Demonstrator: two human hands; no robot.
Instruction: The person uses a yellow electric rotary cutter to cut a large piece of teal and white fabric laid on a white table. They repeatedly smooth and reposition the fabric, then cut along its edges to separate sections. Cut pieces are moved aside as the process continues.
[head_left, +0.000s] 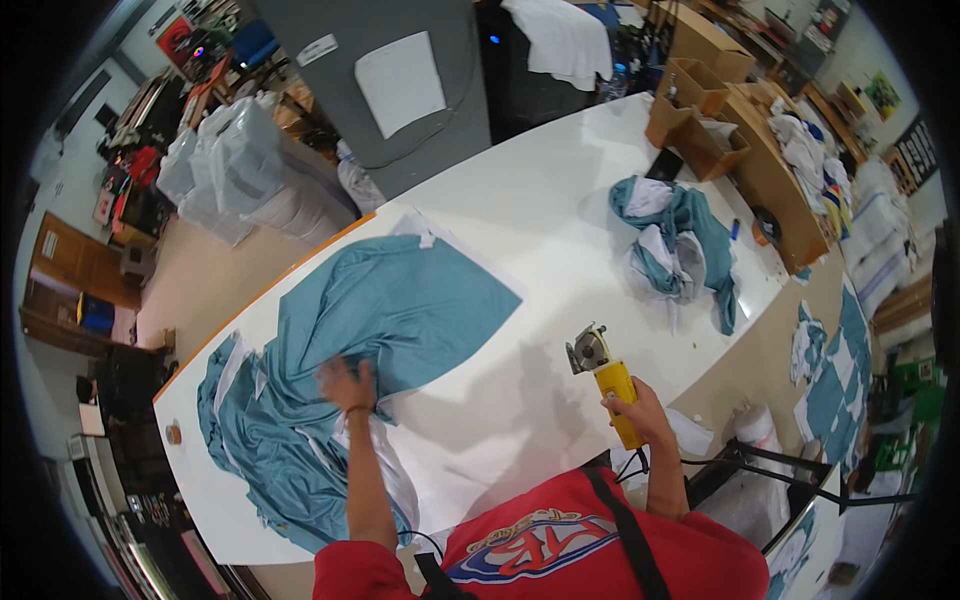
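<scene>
My right hand (645,412) grips a yellow electric rotary fabric cutter (618,393) by its body, with the round blade head pointing up and away from me. A black cord runs from its lower end. The cutter is held over the white table, apart from any cloth. My left hand (346,384) is over the large teal fabric (390,300), slightly blurred, its thumb apart from the fingers and nothing visible in it. That fabric lies flat toward its pointed right end and bunched in folds at the left, with white pieces showing along its edges.
The white table (500,420) has an orange strip along its far left edge. A crumpled teal and white cloth pile (680,240) lies at the right, near cardboard boxes (695,120). A roll of tape (174,434) sits at the left end. Scraps (835,380) lie beyond the right edge.
</scene>
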